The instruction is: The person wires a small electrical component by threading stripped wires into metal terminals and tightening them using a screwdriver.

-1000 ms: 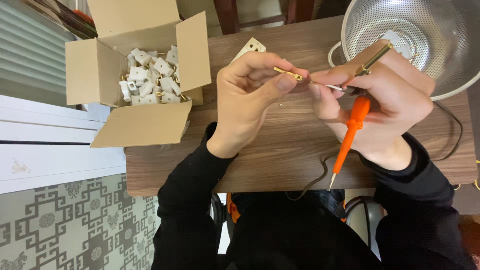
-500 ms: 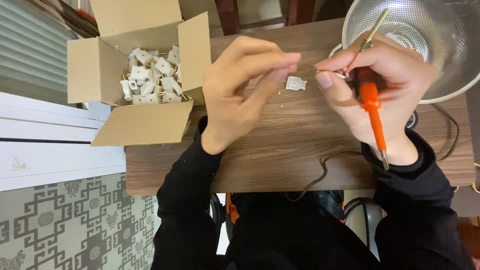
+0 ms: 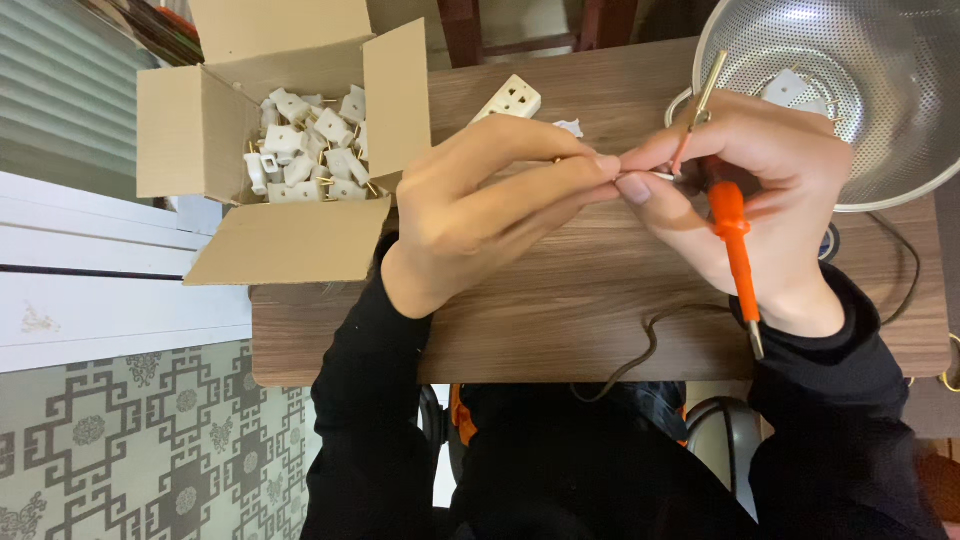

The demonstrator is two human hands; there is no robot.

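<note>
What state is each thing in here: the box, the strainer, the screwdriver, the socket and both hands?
Cardboard box: flaps open, holding white plug parts.
Metal strainer: upright, a white part inside.
Orange screwdriver: gripped in right hand.
Left hand: fingertips pinched against the right hand's.
White socket block: lying flat on wooden table.

A: What sits between my left hand (image 3: 480,215) and right hand (image 3: 745,195)?

B: Too small to tell; fingertips cover it.

A: The metal colander (image 3: 880,120)?

B: Cut off by the top and right edges. The cardboard box (image 3: 280,150) loses its rear flap at the top edge.
</note>
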